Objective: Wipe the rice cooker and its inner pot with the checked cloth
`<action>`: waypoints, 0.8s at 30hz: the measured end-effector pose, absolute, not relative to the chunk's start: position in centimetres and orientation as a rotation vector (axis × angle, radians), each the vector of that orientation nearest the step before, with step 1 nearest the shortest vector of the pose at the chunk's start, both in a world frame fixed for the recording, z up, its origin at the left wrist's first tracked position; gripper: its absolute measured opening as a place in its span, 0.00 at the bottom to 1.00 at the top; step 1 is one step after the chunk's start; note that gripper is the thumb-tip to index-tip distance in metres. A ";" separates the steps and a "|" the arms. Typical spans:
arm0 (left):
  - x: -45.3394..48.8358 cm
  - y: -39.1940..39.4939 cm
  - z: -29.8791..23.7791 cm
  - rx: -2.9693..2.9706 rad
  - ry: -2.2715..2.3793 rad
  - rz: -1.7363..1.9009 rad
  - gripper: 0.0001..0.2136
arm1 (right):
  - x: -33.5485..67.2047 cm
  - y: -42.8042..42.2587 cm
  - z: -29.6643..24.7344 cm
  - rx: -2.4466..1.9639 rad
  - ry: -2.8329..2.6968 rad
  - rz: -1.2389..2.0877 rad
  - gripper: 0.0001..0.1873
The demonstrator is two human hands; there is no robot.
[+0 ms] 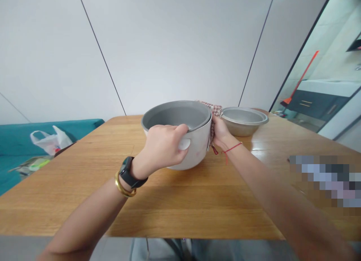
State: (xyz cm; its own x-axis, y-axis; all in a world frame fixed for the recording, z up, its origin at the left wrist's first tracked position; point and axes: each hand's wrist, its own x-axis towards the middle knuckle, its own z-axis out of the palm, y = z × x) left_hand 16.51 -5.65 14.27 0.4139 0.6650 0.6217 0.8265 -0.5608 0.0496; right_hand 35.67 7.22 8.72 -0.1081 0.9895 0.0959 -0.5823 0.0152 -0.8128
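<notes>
A white pot with a grey inside [197, 150] is on or just above the wooden table, tilted slightly. My left hand [166, 142] is closed around its near rim, at a small white handle [184, 144]. Against the right side of the pot, my right hand [219, 130] presses a brown-and-white checked cloth [216, 110]; its fingers are mostly hidden behind the cloth and the wrist. Part of the cloth hangs over the pot's rim. Just to the right of that hand stands a wide metal basin [244, 122].
The wooden table [169, 201] reaches back to a white panelled wall. At the left, a teal sofa [17, 137] holds a white plastic bag [52, 141]. A blurred-out item [332, 178] lies on the table's right side. Beyond a doorway stands an orange broom [301, 80].
</notes>
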 end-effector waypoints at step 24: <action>26.6 -3.5 10.9 -2.311 -1.682 -0.823 0.05 | 36.7 5.4 5.8 -0.532 -0.922 1.370 0.23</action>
